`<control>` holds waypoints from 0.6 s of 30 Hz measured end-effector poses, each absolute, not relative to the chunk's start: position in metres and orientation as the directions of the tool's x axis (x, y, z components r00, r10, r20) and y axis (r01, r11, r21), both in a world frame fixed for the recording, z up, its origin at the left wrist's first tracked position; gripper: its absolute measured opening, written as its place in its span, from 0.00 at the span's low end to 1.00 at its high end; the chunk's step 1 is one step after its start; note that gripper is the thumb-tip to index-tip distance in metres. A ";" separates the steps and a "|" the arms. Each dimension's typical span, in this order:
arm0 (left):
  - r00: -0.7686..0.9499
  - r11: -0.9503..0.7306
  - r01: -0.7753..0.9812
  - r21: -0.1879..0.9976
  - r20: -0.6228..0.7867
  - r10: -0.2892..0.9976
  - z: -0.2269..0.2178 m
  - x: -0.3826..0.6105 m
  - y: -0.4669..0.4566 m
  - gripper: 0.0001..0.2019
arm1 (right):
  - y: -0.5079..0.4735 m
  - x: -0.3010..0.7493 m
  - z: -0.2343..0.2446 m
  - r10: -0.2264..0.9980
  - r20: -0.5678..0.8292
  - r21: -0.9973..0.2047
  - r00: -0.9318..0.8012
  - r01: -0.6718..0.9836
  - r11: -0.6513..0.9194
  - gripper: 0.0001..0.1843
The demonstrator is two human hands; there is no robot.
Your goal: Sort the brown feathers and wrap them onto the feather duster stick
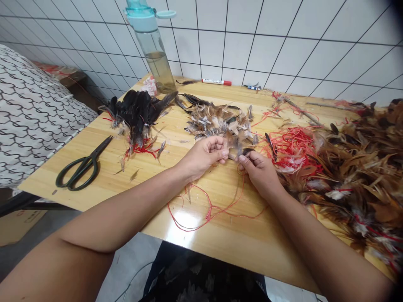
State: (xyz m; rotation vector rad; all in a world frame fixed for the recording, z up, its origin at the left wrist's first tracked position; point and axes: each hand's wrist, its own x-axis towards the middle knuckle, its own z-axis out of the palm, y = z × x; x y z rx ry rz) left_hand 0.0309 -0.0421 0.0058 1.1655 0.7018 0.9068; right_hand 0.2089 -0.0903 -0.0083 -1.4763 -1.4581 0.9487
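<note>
L hand (204,157) & R hand (258,170) are pinching a small feather bunch (234,147) btwn them, each grip closing narrow on it, just over the tabletop (220,245) centre. Below, red thread (210,208) is trailing; scissors (82,167) are lying well off left.

Both forearms reach forward, left hand (204,156) and right hand (258,169) fingers pinched.
</note>
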 end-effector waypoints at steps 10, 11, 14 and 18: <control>0.557 0.157 -0.134 0.978 -0.057 0.828 0.007 0.035 -0.046 0.11 | -0.092 0.203 -0.012 0.992 0.122 -0.811 -0.034 0.572 0.119 0.13; 0.566 0.157 -0.142 0.977 -0.050 0.823 0.007 0.035 -0.046 0.11 | -0.092 0.202 -0.012 0.991 0.127 -0.810 -0.042 0.572 0.128 0.14; 0.578 0.165 -0.181 0.970 -0.031 0.816 0.007 0.036 -0.045 0.14 | -0.092 0.202 -0.012 0.989 0.133 -0.821 -0.061 0.553 0.144 0.15; 0.540 0.166 -0.221 0.961 -0.021 0.841 0.004 0.034 -0.043 0.16 | -0.093 0.203 -0.011 0.991 0.105 -0.847 -0.077 0.516 0.130 0.16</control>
